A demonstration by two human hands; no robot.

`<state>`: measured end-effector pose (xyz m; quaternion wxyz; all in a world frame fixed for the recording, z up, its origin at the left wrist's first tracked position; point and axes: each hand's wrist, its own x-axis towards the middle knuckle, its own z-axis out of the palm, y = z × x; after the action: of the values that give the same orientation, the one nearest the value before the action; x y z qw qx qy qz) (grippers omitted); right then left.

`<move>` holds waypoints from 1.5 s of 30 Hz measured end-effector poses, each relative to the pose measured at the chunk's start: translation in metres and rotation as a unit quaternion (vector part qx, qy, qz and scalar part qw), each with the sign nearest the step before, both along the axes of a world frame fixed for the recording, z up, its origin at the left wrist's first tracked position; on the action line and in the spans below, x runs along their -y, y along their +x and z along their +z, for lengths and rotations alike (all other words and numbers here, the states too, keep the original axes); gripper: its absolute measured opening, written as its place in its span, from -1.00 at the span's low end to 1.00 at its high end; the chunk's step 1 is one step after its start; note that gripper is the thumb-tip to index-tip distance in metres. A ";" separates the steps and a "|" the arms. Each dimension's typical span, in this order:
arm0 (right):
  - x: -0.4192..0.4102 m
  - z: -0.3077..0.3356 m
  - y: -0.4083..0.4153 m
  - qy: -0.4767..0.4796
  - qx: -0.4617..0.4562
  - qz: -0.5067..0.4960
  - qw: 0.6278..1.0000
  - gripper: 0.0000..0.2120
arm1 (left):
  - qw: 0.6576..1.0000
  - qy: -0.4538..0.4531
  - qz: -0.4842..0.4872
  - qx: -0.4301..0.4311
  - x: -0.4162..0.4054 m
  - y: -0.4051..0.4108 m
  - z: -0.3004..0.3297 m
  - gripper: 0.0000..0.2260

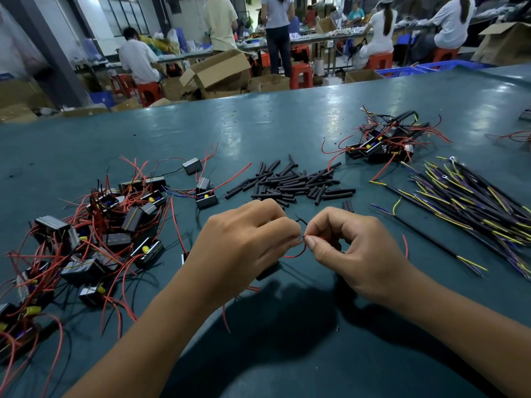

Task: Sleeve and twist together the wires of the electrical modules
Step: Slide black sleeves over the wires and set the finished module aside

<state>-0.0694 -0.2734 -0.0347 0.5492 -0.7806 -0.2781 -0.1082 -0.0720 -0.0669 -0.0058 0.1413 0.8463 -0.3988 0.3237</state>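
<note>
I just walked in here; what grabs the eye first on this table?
Two bare hands meet at centre front, the left hand and right hand pinching a thin red wire. A tangle of small black modules with red leads sprawls at left, and a heap of short black sleeve tubes lies just beyond.

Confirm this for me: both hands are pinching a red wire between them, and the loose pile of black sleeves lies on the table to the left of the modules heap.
Not quite. The head view shows the left hand and right hand pinching the red wire, but the black sleeves lie on the table to the right of the modules heap, not the left.
</note>
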 end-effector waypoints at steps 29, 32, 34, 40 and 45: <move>0.001 -0.003 0.002 0.009 -0.010 0.005 1.000 -0.92 | 0.994 -0.070 0.003 -0.086 0.007 0.000 -0.008 -0.84; 0.000 -0.002 0.002 0.011 -0.010 0.002 1.000 -0.93 | 0.995 -0.050 0.014 -0.087 0.008 -0.003 -0.005 -0.84; 0.000 -0.002 0.002 0.007 -0.008 0.001 1.000 -0.93 | 0.988 -0.064 0.016 -0.140 0.009 -0.005 -0.004 -0.87; -0.002 -0.001 -0.002 -0.019 0.001 0.020 1.000 -0.94 | 0.808 -0.251 -0.010 -0.533 0.004 -0.007 -0.001 -0.84; 0.000 0.001 0.000 -0.005 -0.012 0.010 1.000 -0.94 | 0.914 -0.139 0.017 -0.381 0.001 -0.006 0.002 -0.94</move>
<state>-0.0694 -0.2731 -0.0339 0.5497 -0.7819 -0.2795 -0.0916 -0.0779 -0.0679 -0.0043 0.3935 0.8837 -0.2515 0.0314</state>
